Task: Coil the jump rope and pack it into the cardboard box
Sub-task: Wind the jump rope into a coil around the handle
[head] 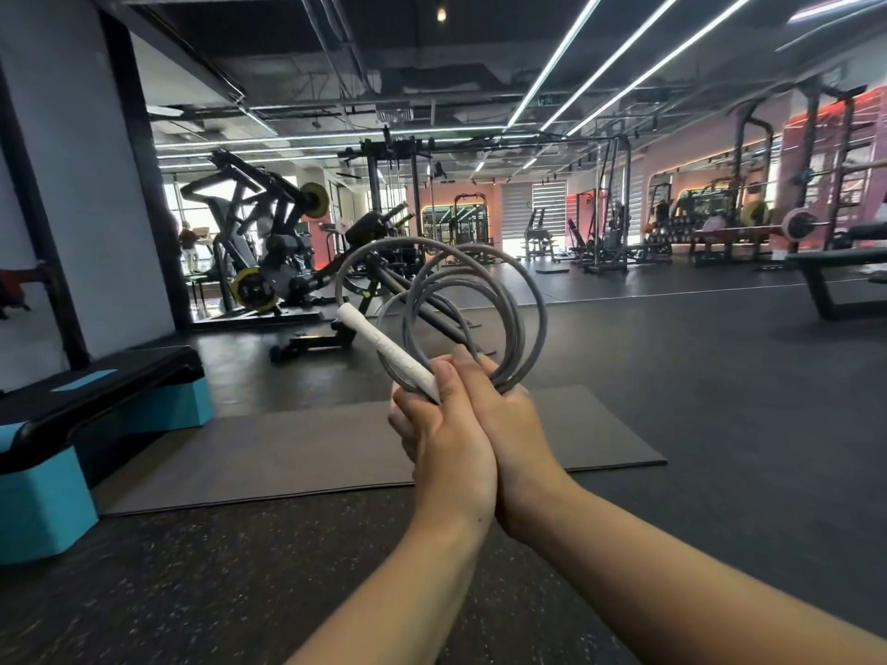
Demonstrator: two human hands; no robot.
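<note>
The grey jump rope (528, 285) stands in several loops above my two hands, held out in front of me at chest height. Its white handle (384, 350) sticks up and to the left out of my grip. My left hand (449, 443) is closed around the handle and the bottom of the coil. Pressed against it from the right, my right hand (516, 424) clasps the same bundle of loops. The second handle is hidden. No cardboard box is in view.
A grey exercise mat (288, 453) lies on the dark rubber floor below my hands. A black and teal step platform (96, 405) sits at the left. Weight machines (269, 242) stand behind, and a bench (835, 280) and racks at the right.
</note>
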